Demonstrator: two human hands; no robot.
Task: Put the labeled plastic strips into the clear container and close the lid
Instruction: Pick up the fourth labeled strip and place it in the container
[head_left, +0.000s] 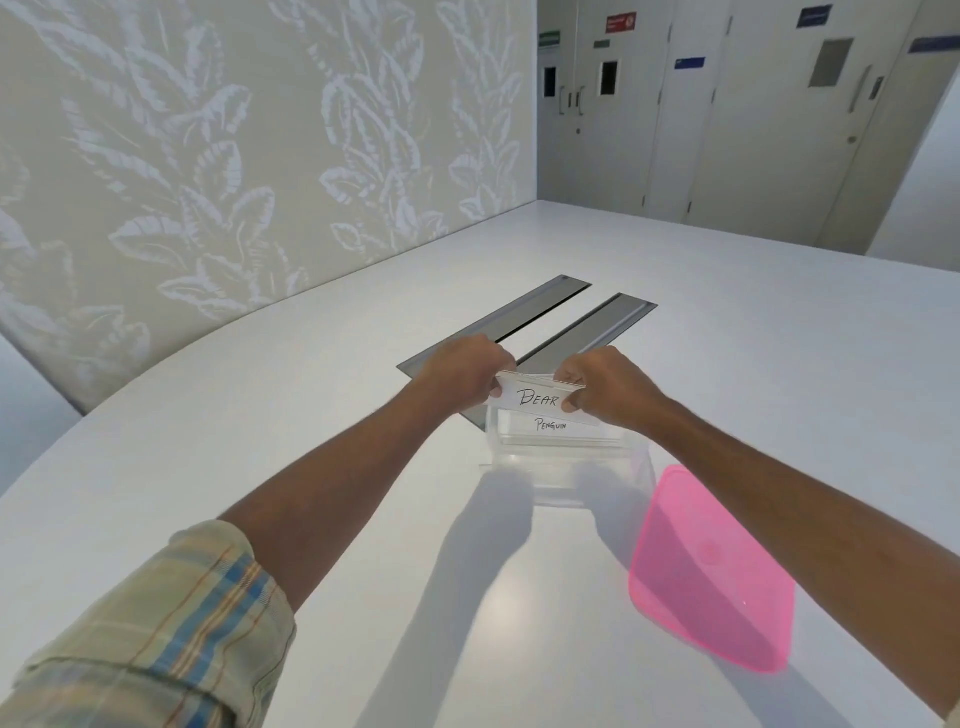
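Note:
A clear plastic container (587, 475) stands open on the white table, just in front of me. Above its far rim I hold a white strip labeled "BEAR" (537, 397) by both ends: my left hand (462, 369) pinches the left end, my right hand (610, 387) the right end. Thin edges behind it suggest more strips in the same grip. Another strip labeled "PENGUIN" (550, 426) is inside the container, leaning against its far wall. The pink translucent lid (711, 571) lies flat on the table to the right of the container, under my right forearm.
Two grey cable-hatch covers (524, 317) are set into the table (260, 441) behind my hands. A leaf-patterned partition (208, 156) runs along the table's left side. Pale doors (753, 130) stand far beyond the table.

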